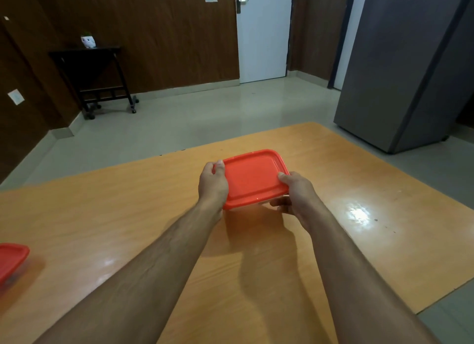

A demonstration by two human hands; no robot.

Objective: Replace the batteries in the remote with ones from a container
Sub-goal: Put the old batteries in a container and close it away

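Head view: both hands are gripping a container (252, 182) with a red lid near the middle of a wooden table (128, 215). The left hand (213, 183) is clasping the lid's left edge, thumb pressing on top and fingers curling out of sight behind the rim. The right hand (295, 195) is pinching the near right corner, thumb lying on the lid and fingers tucking beneath. The container's clear body is showing only as a thin strip under the lid's near edge; its contents are hidden, and whether it is resting on the table or lifting off cannot be told. No remote or batteries are showing. A second red-lidded container (11, 260) is sitting at the table's left edge, cut off by the frame and blurred. Beyond the table, a dark side stand (95, 72) is carrying a small white pot (88, 41), its detail too small to make out.
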